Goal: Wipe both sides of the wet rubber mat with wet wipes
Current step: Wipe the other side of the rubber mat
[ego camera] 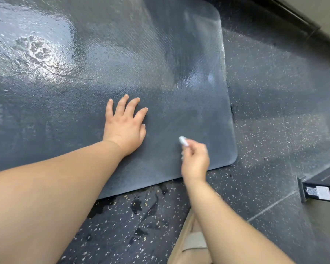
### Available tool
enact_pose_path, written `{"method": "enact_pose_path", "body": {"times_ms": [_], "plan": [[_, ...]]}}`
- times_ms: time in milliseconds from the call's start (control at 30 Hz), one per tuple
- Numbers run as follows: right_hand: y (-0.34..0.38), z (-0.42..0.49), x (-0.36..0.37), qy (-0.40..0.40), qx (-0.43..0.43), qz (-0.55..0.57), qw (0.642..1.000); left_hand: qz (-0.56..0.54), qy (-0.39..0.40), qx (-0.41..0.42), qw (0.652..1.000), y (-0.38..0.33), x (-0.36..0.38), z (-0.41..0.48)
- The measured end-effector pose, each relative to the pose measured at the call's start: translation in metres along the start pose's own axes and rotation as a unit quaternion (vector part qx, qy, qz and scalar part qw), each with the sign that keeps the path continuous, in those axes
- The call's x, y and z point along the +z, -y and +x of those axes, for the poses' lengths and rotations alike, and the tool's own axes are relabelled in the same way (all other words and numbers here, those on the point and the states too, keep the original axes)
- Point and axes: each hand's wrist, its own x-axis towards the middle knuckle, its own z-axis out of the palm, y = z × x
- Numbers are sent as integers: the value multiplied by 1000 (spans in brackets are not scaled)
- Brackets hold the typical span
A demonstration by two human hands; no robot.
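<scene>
A large dark grey rubber mat (107, 60) lies flat on the floor and fills most of the view. It glistens with water, and a foamy patch shows at its upper left. My left hand (124, 126) presses flat on the mat near its front edge, fingers spread. Just to the right, my right hand (195, 161) hovers over the mat's near right corner. It pinches a small crumpled white wet wipe (183, 141) that sticks out past the fingertips. The right hand is blurred.
The mat rests on dark speckled flooring (274, 103), with wet dark splashes in front of the mat's near edge. A dark box with a white label (318, 192) lies at the right edge. A dark baseboard runs across the top right. My beige-clad knee shows at the bottom.
</scene>
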Motion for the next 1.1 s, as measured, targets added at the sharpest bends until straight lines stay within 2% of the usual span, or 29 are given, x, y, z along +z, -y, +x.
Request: {"method": "enact_pose_path", "body": {"times_ms": [67,133,267,333,367,433,500,533,667,767,900,1000,1067,1100], "plan": [[1,53,-10,-92,98,20,991,1,-4,-12,1000,4,0,6],[0,89,-13,-124,151,37,980,0,-8,-22,1000,11,2,6],[8,80,13,-145,162,41,975,-8,-28,-19,999,17,4,1],[15,43,27,-101,90,14,991,1,-19,-19,1000,12,3,7],[17,23,30,-45,25,-9,999,5,-15,-19,1000,8,2,13],[16,-1,26,90,-102,-57,989,15,-16,-17,1000,-1,0,32],[17,8,11,172,-155,-51,971,28,-19,-21,999,-8,-3,52],[20,24,4,166,-138,-32,976,32,-22,-28,999,-9,-3,61],[37,123,-19,24,23,33,999,14,-43,-57,997,-3,-3,89],[38,186,-21,-38,57,-11,998,-12,-59,-73,995,0,-3,103],[36,208,6,-64,88,-66,992,56,-33,-81,995,-1,5,104],[40,172,39,-63,-16,-126,990,78,-33,-83,993,-3,7,105],[41,135,54,-3,-143,-118,983,81,-34,-83,993,-3,7,105],[42,121,56,41,-216,-118,968,80,-35,-84,993,-3,6,105]]}}
